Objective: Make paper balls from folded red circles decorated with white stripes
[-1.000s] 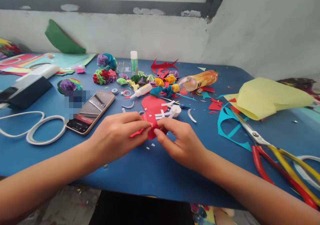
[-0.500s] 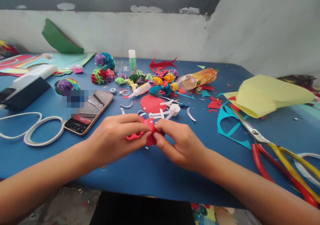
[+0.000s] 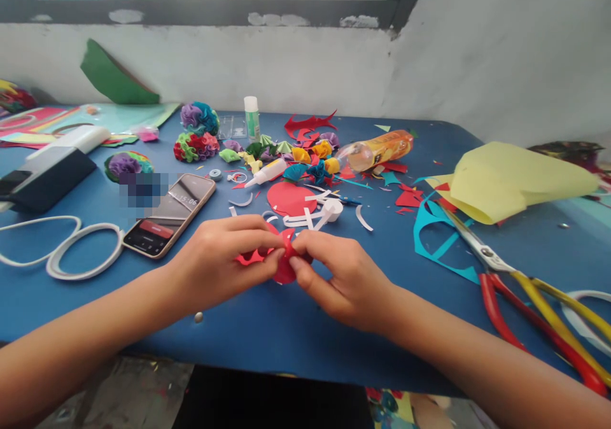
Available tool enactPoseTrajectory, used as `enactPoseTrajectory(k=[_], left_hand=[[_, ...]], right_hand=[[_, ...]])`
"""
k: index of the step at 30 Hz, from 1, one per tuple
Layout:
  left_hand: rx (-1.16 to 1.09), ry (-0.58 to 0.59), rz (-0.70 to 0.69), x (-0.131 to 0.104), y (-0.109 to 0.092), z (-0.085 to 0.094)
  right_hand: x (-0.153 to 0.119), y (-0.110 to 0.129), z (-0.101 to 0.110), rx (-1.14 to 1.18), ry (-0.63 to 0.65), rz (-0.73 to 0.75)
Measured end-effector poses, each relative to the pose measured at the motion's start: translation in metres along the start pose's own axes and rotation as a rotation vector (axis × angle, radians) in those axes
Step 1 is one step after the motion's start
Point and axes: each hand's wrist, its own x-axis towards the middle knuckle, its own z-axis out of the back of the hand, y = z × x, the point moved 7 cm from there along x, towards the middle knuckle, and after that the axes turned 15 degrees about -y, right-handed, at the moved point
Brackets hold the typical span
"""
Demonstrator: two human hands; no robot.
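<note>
Between my two hands is a piece of red paper point(image 3: 285, 272), bent and pinched over the front part of the table. My left hand point(image 3: 233, 254) is closed, thumb and fingers gripping the paper's left side. From the right, my right hand point(image 3: 337, 270) pinches the same paper, its fingertips almost touching the left ones. Fingers hide part of the paper's shape. Just behind the hands lie a flat red paper circle point(image 3: 292, 198), several white paper strips point(image 3: 301, 218) and a small white roll point(image 3: 333, 209). A white glue tube point(image 3: 267, 172) rests beyond the circle.
Large scissors point(image 3: 496, 262) with red and yellow handles lie on the right, by blue paper scraps point(image 3: 424, 238) and yellow paper point(image 3: 515, 181). A phone point(image 3: 172, 216) and white cable point(image 3: 86, 251) are on the left. Behind stand a glue stick point(image 3: 251, 120), a bottle point(image 3: 379, 151) and paper flowers point(image 3: 195, 146).
The red paper has turned and bent slightly between my fingertips, and my left fingers have shifted a little left. Both hands keep their pinch. The rest of the table looks the same.
</note>
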Motion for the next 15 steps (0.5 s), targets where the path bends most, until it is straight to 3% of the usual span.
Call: enactPoseTrajectory(k=[15], left_hand=[[-0.094, 0.034, 0.159, 0.0001, 0.0058, -0.0030]], right_hand=[[0.0002, -0.0001, 0.0029, -0.004, -0.021, -0.019]])
